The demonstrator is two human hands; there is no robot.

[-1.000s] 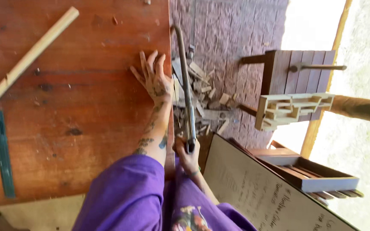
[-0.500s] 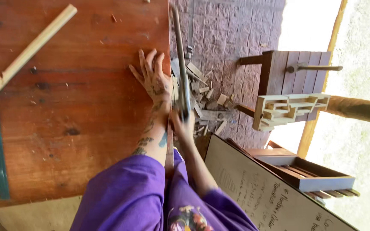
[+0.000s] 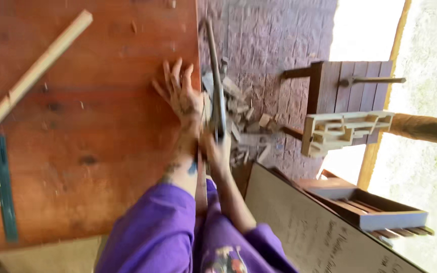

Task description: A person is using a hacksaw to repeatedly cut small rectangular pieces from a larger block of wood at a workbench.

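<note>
- While the left hand (image 3: 180, 96) lies flat and open at the right edge of the red-brown workbench (image 3: 77, 126), fingers spread, it sits just beside the saw (image 3: 216, 86); if the blade jumps sideways, those fingers are the first thing it meets.
- Right hand (image 3: 217, 151) is closed around the saw's handle, at the bench edge close to the body. Frame is motion-blurred here, so the exact grip is hard to read.
- Saw runs along the bench edge, pointing away from the person, long and thin, held out over the brick floor (image 3: 269, 45).
- Workpiece under the left palm: probably a thin strip at the edge, but I cannot make it out. If it's only pinned by palm pressure, it could shift and bind the blade.
- Pile of wood offcuts (image 3: 244, 126) lies on the floor right below the cut line; a trip or slip hazard underfoot.
- Left forearm straight, wrist low, weight looks pressed down. Right elbow tucked in, forearm in line with the saw.
- Long wooden stick (image 3: 36, 76) and green ruler (image 3: 3, 187) lie well apart from both hands.
</note>
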